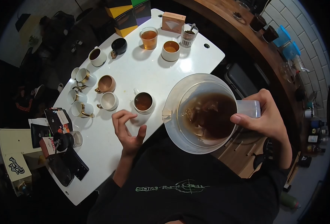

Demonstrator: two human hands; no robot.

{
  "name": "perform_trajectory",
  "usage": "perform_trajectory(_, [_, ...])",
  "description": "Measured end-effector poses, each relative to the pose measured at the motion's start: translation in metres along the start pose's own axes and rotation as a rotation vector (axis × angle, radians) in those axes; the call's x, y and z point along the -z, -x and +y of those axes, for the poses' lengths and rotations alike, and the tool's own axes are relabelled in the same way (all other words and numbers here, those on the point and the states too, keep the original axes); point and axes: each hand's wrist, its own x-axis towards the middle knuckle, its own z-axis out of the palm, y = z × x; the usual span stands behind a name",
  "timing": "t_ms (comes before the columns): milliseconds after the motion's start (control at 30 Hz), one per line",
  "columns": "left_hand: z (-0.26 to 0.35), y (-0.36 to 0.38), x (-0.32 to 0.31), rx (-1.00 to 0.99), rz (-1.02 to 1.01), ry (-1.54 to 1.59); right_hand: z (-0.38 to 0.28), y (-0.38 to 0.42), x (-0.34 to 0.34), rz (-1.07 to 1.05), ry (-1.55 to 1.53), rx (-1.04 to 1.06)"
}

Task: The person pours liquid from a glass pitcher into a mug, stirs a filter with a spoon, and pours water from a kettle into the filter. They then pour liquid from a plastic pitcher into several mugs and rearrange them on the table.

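My right hand (264, 119) is wrapped round the handle of a large translucent plastic jug (174, 134), held up close to me at the table's near edge. Brown liquid (213, 115) with pale reflections lies in the jug. Its spout points left. My left hand (127, 130) hangs with fingers curled but apart, holding nothing. Just beyond its fingertips stands a white mug (144, 109) with dark brown liquid inside. A pale cup (109, 101) and a brown cup (106, 84) stand left of that mug.
Several white mugs with gold handles (82, 108) line the table's left side. Toward the back are a black cup (119, 46), a glass of amber liquid (149, 39), a white cup (171, 52), a glass with a spoon (188, 36) and a small box (173, 22). A phone (76, 164) lies front left.
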Motion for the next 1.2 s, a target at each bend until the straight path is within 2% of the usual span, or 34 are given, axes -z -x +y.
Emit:
perform_trajectory(67, [0.016,-0.016,-0.001,0.124,-0.187,0.453,0.002,0.003,0.001,0.004,0.026,0.011])
perform_trajectory(100, [0.017,-0.015,-0.007,0.149,-0.277,0.583,0.006,0.005,0.0,0.008,0.024,0.014])
perform_trajectory(233, [0.021,-0.001,-0.025,0.194,-0.392,0.785,0.032,0.018,-0.005,0.123,-0.122,0.082])
perform_trajectory(333, [0.012,0.013,-0.027,0.208,-0.402,0.724,0.062,0.03,-0.009,0.202,-0.195,0.11])
perform_trajectory(400, [0.003,0.025,-0.026,0.305,-0.393,0.554,0.081,0.035,-0.014,0.237,-0.234,0.151])
perform_trajectory(467, [-0.007,0.036,-0.026,0.352,-0.36,0.518,0.096,0.04,-0.024,0.394,-0.262,0.239])
perform_trajectory(533, [-0.025,0.053,-0.023,0.519,-0.397,0.537,0.108,0.044,-0.037,0.46,-0.334,0.245])
perform_trajectory(633, [-0.035,0.066,-0.023,0.564,-0.425,0.428,0.122,0.044,-0.043,0.528,-0.482,0.28])
perform_trajectory(767, [-0.05,0.074,-0.035,0.466,-0.244,0.276,0.115,0.023,-0.06,0.586,-0.519,0.337])
perform_trajectory(833, [-0.061,0.071,-0.042,0.398,-0.041,0.072,0.118,0.004,-0.068,0.595,-0.551,0.337])
perform_trajectory(1000, [-0.082,0.046,-0.057,0.4,-0.101,0.014,0.144,-0.054,-0.085,0.582,-0.687,0.361])
perform_trajectory(1200, [-0.097,0.04,-0.069,0.334,-0.16,-0.104,0.158,-0.108,-0.086,0.538,-0.714,0.418])
